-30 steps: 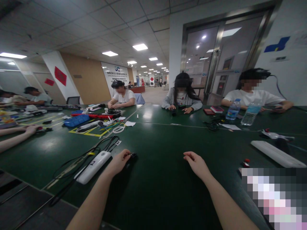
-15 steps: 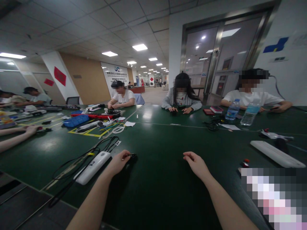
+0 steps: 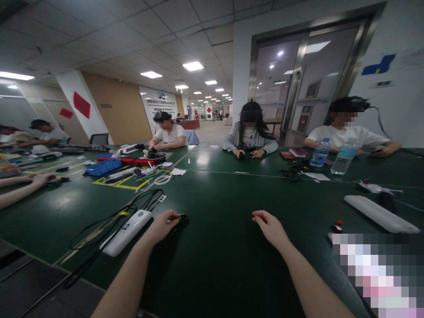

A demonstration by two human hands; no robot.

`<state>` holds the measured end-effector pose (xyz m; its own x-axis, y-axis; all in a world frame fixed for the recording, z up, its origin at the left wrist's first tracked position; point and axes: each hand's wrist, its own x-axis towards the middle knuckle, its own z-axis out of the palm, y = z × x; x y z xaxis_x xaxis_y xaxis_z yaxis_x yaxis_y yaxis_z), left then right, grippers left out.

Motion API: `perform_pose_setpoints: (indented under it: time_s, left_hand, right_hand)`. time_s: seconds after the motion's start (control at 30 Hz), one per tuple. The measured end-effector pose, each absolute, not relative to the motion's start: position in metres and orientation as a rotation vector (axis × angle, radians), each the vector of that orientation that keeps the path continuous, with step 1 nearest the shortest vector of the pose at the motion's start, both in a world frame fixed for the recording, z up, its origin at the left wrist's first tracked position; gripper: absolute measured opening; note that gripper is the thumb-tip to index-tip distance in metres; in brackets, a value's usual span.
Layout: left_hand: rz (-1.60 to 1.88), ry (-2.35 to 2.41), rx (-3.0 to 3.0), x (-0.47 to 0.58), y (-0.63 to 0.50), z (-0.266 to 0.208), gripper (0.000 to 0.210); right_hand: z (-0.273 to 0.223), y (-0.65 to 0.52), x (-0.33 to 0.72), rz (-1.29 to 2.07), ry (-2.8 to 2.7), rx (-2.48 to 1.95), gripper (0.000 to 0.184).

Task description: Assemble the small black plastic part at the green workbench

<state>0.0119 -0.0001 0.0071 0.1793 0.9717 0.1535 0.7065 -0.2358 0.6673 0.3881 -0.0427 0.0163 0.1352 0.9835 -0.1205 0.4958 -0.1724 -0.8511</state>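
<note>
My left hand (image 3: pixel 164 226) is closed in a pinch on a small dark object (image 3: pixel 183 217) with a shiny part near my fingertips. Its kind is too small to make out, and it is held just above or on the green tabletop (image 3: pixel 215 247). Across from it, my right hand (image 3: pixel 269 226) rests with its fingers curled and pressed together, and nothing shows in them. A white power strip (image 3: pixel 127 232) marked 2 lies just left of my left forearm, with black cables (image 3: pixel 109 221) looped around it.
At left lie a blue basket (image 3: pixel 103 167) and a coiled white cable (image 3: pixel 162 180). Two water bottles (image 3: pixel 319 152) stand back right. A long white object (image 3: pixel 380 213), a small red-and-black item (image 3: pixel 338 226) and a pixelated screen (image 3: pixel 380 269) lie right. Co-workers sit around the table.
The small dark object has turned slightly in my left fingertips and shows more of its shiny part. My right hand has barely moved. The view has shifted slightly.
</note>
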Motion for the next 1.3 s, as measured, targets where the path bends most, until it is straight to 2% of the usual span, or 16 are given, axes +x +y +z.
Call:
perform_pose_setpoints:
  time_s: [0.37,0.97,1.3]
  left_hand:
    - [0.794,1.673,1.998,0.018,-0.002,0.015,0.034]
    - [0.750,1.717,2.069,0.020,-0.004,0.014,0.024]
    - [0.709,1.704,2.109,0.021,-0.005,0.018,0.031]
  right_hand:
    - [0.017,-0.045,0.387,0.956,-1.419,-1.726,0.024]
    - [0.016,-0.043,0.388,0.919,-1.445,-1.735,0.023]
    - [0.018,-0.044,0.387,0.948,-1.428,-1.738,0.023]
